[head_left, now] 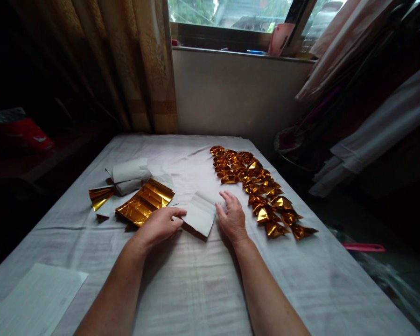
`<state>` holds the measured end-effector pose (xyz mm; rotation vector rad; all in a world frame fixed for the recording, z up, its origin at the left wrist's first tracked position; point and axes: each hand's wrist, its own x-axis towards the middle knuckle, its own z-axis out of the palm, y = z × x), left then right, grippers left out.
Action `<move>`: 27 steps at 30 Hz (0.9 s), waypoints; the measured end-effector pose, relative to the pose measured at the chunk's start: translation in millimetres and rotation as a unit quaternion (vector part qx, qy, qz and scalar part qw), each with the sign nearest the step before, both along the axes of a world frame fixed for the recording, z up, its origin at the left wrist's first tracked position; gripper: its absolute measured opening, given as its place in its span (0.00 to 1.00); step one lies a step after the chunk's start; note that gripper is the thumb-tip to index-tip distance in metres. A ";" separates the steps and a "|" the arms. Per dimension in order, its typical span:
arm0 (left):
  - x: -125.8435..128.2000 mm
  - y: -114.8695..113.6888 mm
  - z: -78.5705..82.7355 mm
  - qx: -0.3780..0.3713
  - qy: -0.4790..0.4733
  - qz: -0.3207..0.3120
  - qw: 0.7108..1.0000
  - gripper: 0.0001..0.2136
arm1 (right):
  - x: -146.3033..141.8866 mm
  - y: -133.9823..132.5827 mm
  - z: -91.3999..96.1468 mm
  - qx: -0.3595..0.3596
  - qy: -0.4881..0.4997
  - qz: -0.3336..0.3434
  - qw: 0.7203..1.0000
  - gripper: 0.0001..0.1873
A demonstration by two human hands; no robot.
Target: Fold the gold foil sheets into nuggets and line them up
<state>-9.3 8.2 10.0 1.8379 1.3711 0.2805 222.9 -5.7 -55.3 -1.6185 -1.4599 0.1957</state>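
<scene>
A folded piece of foil paper [200, 215], pale side up with creases, lies at a slant between my hands. My left hand [161, 226] has its left corner between thumb and fingers. Beside the right edge is my right hand [233, 215], fingers apart and curved, the fingertips at or just touching the paper. Left of my left hand is a stack of creased gold foil sheets [145, 201]. To the right, folded gold foil pieces [261, 186] sit in several rows.
Pale folded papers [131, 172] and a fanned gold foil piece [101, 197] lie at the back left of the cloth-covered table [192, 298]. A white sheet [35, 298] rests at the front left. Clothes [381, 126] hang beyond the right edge; a curtain [136, 65] hangs behind.
</scene>
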 end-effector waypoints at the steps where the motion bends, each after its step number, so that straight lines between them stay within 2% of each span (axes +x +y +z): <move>1: -0.7 0.0 -0.3 0.011 0.011 0.009 1.000 0.21 | 0.5 -0.2 1.7 0.012 -0.011 0.002 1.000 0.22; 3: -1.3 -0.4 -0.3 0.037 0.024 0.015 0.999 0.22 | 0.6 -2.4 8.0 0.011 -0.006 0.039 0.999 0.21; 5: -0.8 -0.9 1.0 0.064 0.029 0.011 0.997 0.20 | -0.3 -6.9 16.5 -0.036 0.028 0.125 0.991 0.19; 9: 2.8 -2.2 5.3 0.105 0.075 0.019 0.991 0.12 | -1.8 -17.4 34.3 -0.175 0.079 0.280 0.940 0.21; 13: 8.9 -5.0 9.4 0.183 0.104 0.006 0.977 0.09 | 0.8 -22.3 50.2 -0.214 0.082 0.364 0.903 0.31; 15: 11.9 -7.2 11.8 0.193 0.093 -0.012 0.977 0.08 | 2.6 -22.6 55.2 -0.244 0.098 0.394 0.881 0.25; 17: 14.5 -9.3 14.1 0.158 0.082 -0.024 0.984 0.08 | 3.9 -22.0 56.3 -0.278 0.133 0.393 0.866 0.15; 18: 15.6 -10.1 14.8 0.138 0.080 -0.027 0.987 0.09 | 4.4 -21.3 55.1 -0.287 0.145 0.375 0.870 0.13; 21: 18.7 -10.3 12.0 0.121 0.075 -0.023 0.989 0.09 | 5.0 -17.9 47.2 -0.281 0.123 0.287 0.908 0.14; 24: 21.7 -6.7 0.0 0.124 0.051 0.002 0.991 0.09 | 3.6 -13.7 38.6 -0.263 0.087 0.220 0.935 0.12; 27: 24.4 -2.1 -13.5 0.111 0.024 0.060 0.992 0.22 | -0.6 -10.8 33.0 -0.236 0.053 0.157 0.958 0.10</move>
